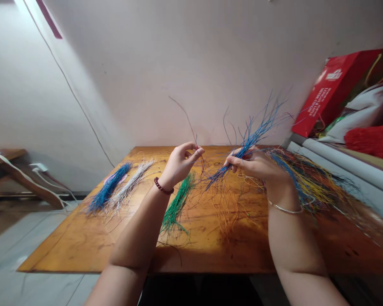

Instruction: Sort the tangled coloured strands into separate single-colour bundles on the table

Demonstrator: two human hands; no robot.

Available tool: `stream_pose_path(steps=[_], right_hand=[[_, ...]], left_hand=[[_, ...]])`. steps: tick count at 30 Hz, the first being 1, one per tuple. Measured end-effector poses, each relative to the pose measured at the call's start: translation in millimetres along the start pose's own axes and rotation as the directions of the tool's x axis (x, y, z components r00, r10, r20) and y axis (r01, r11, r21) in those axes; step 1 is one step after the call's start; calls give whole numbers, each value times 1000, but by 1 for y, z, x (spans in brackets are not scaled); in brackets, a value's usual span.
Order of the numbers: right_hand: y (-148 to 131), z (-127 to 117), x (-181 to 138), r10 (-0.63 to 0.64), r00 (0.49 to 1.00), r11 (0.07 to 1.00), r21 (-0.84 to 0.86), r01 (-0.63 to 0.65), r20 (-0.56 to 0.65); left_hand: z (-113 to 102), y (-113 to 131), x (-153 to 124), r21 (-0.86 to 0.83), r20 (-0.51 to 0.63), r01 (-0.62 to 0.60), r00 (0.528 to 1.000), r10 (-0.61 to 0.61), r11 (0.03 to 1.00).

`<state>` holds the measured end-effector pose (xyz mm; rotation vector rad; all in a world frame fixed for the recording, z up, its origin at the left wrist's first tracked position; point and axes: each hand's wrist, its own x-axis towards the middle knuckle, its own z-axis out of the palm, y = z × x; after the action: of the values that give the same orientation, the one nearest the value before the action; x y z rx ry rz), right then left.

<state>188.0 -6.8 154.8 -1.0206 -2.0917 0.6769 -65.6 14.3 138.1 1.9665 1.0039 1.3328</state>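
Note:
Between thumb and fingers, my left hand (pixel 185 158) pinches a few thin dark reddish strands (pixel 190 122), one of which curves up to the left. My right hand (pixel 250 163) is closed around a loose bundle of blue wire-like strands (pixel 253 139), fanned out at its upper end. Both hands are raised above the wooden table (pixel 115 250). Under and beside my left wrist lies a green bundle (pixel 178 204). Scattered orange strands (pixel 226 212) lie below my right hand. Farther left rest a white bundle (pixel 129 187) and a blue bundle (pixel 110 189).
A mixed pile of yellow, blue, orange and dark strands (pixel 309 178) lies at the table's right. Beyond it are white rolls (pixel 338 165), a red box (pixel 330 85) and red material (pixel 373 140). A wall stands behind; a cable and power plug (pixel 40 168) are at left.

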Motion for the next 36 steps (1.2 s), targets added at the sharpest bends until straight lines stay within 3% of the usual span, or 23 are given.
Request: stream_pose_path(steps=[5, 12, 16, 25, 29, 36], right_hand=[[7, -1, -2, 0, 996, 999, 35, 3, -87], [8, -4, -8, 9, 988, 992, 126, 11, -156], [4, -5, -8, 17, 981, 992, 127, 7, -191], [18, -11, -10, 56, 959, 992, 123, -23, -276], [18, -15, -12, 57, 953, 994, 110, -25, -298], [16, -16, -12, 34, 938, 996, 89, -4, -345]], left_hand=[[0, 5, 1, -128, -107, -11, 994, -3, 992], [0, 6, 1, -155, -236, 0, 971, -37, 988], [-1, 0, 4, -196, -353, -1, 933, -70, 981], [-14, -10, 10, -102, -533, -27, 845, -32, 994], [-24, -13, 12, -118, -665, -65, 747, -30, 991], [-39, 0, 12, -66, -883, -239, 466, 55, 969]])
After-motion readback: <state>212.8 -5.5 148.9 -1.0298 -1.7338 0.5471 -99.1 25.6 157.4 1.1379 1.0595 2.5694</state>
